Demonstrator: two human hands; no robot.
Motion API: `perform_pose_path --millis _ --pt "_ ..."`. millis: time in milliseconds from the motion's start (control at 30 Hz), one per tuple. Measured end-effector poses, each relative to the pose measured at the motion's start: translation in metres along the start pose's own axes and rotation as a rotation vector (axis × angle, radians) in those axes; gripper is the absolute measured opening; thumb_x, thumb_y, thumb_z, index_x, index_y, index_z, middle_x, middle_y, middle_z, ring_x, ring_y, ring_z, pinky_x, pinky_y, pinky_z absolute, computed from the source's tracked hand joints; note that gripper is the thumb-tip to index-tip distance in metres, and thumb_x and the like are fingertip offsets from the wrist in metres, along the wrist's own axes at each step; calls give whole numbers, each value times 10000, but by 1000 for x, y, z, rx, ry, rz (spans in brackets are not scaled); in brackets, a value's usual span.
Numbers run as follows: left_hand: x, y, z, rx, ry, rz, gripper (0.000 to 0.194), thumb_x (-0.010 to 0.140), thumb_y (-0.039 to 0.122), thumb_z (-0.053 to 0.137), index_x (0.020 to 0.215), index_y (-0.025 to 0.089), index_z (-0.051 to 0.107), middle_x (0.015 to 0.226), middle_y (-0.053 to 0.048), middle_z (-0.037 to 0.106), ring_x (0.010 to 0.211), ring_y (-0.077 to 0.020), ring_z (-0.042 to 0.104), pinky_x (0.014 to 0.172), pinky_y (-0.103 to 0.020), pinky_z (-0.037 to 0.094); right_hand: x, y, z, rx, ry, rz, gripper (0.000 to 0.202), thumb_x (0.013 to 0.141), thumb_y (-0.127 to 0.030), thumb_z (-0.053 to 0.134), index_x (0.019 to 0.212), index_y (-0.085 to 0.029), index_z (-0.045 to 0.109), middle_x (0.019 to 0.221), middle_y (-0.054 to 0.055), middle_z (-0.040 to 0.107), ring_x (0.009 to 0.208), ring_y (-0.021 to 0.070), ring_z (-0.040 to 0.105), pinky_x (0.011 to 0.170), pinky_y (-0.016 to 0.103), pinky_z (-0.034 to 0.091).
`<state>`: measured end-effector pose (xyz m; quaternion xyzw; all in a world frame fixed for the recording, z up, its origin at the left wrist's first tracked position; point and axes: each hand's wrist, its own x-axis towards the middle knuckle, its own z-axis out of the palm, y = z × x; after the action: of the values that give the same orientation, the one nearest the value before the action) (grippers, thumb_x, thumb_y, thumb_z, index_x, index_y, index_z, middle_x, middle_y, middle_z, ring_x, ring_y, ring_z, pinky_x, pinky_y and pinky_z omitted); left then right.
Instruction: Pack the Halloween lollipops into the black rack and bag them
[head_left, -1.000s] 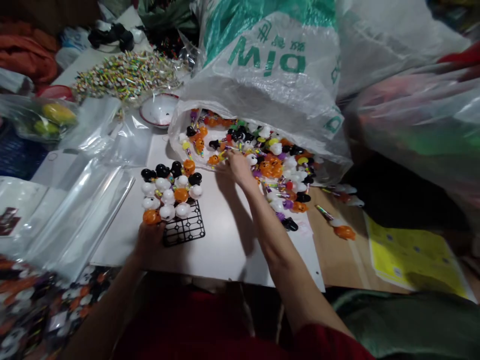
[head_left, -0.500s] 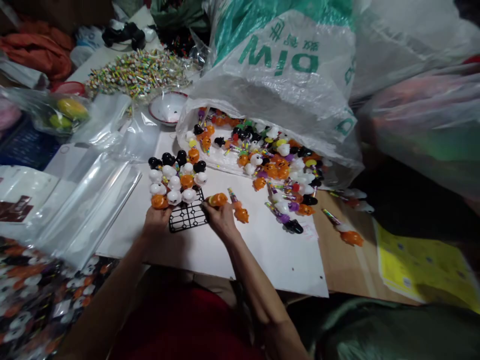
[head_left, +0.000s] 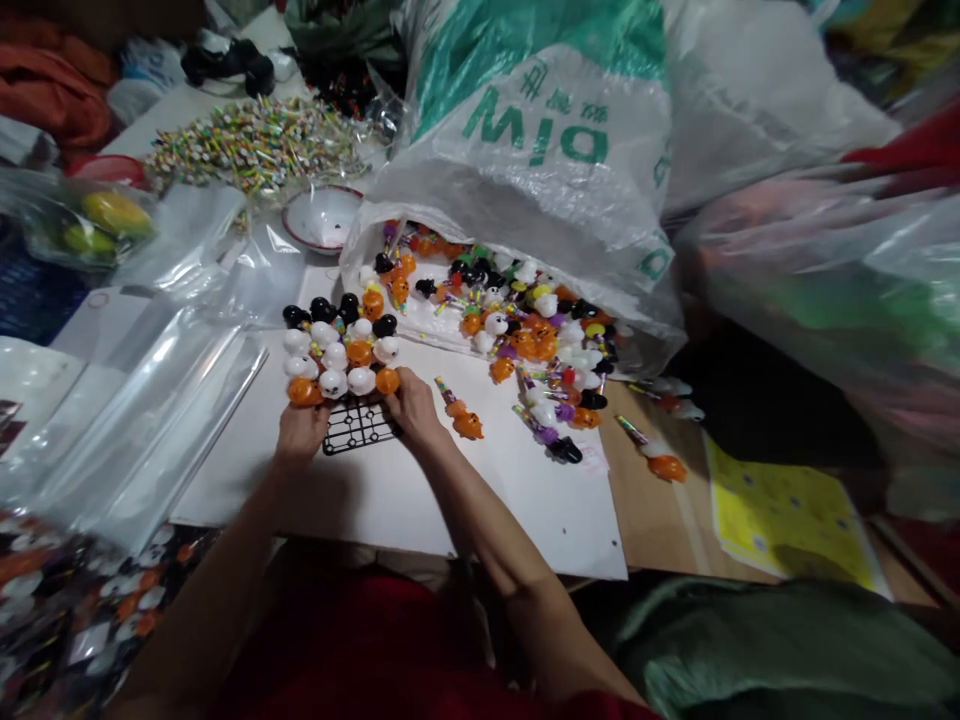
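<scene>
A black plastic grid rack [head_left: 362,425] lies over the white board, its far part covered by rows of small toppers [head_left: 322,333] in white, black and orange. My left hand [head_left: 302,432] is closed on the rack's left edge, beside an orange topper [head_left: 304,391]. At the right end of the nearest row, my right hand [head_left: 415,405] has its fingers closed round an orange topper [head_left: 388,381]; whatever is under it is hidden. To the right of that hand lies a loose candy-filled tube with an orange figure top [head_left: 466,422].
A big white-and-green plastic bag [head_left: 525,200] lies open behind, spilling similar topped tubes [head_left: 540,340]. Clear plastic sleeves [head_left: 165,410] lie left. A bowl [head_left: 322,220] and a heap of small colourful tubes [head_left: 255,145] stand farther back. Yellow sheets [head_left: 787,510] are at right.
My right hand has moved left and brought the orange-topped piece from beside the rack to the right end of the nearest row. My left hand stays at the rack. The view has shifted slightly.
</scene>
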<state>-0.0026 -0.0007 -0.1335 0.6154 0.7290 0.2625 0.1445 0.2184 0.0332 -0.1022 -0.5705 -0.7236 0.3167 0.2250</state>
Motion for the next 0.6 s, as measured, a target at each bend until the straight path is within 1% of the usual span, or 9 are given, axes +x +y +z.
perform_pose_path --millis 67,133,233,300,333,400,433,500,600 --pt "9 2 -1 24 -39 18 224 823 334 513 805 178 673 824 -137 697 830 -292 664 710 -342 479 4 10 -15 114 -64 -33 144 848 -255 511 890 -193 634 766 8 636 722 176 572 650 262 446" --pt "14 3 -1 63 -64 24 246 826 338 498 848 173 680 897 -149 717 885 -305 672 745 -349 496 19 22 -41 121 -103 -73 163 863 -246 511 871 -193 666 732 2 642 713 171 572 655 257 451" --pt "18 5 1 87 -58 41 276 832 332 474 879 162 686 953 -168 726 923 -318 679 777 -365 512 72 31 -86 -173 65 -67 250 867 -158 494 1023 -160 689 965 89 694 874 218 607 790 310 472" --pt "20 8 2 76 -57 69 283 834 329 466 896 166 689 953 -162 730 924 -312 683 777 -360 520 118 33 -108 -433 200 -67 339 879 -139 493 1179 -133 651 1196 167 642 1065 271 577 918 371 444" --pt "21 9 3 70 -60 86 286 835 330 464 906 170 691 953 -156 731 928 -308 684 773 -356 522 140 34 -114 -543 223 -74 362 884 -151 509 1224 -123 631 1262 192 609 1136 295 546 977 412 413" --pt "24 11 4 67 -50 100 296 840 331 460 928 171 692 959 -152 732 933 -305 681 762 -353 522 169 37 -119 -700 159 -93 359 882 -211 568 1217 -103 638 1264 212 612 1195 333 504 1057 496 334" --pt "26 12 5 68 -37 97 298 841 327 459 937 168 692 960 -153 731 928 -302 680 755 -353 521 175 40 -118 -748 102 -106 347 875 -241 594 1181 -89 655 1219 218 637 1189 343 503 1078 527 297" --pt "30 14 9 72 -8 79 283 843 315 467 928 164 691 925 -146 728 886 -292 676 731 -348 515 167 47 -112 -793 7 -153 310 879 -258 591 1103 -64 683 1108 223 678 1147 343 522 1099 551 250" --pt "39 18 17 58 15 50 234 845 296 493 868 155 678 873 -140 710 835 -278 660 709 -348 503 115 54 -106 -772 -32 -264 262 906 -197 527 1072 -65 682 1037 209 689 1092 318 553 1132 539 213"
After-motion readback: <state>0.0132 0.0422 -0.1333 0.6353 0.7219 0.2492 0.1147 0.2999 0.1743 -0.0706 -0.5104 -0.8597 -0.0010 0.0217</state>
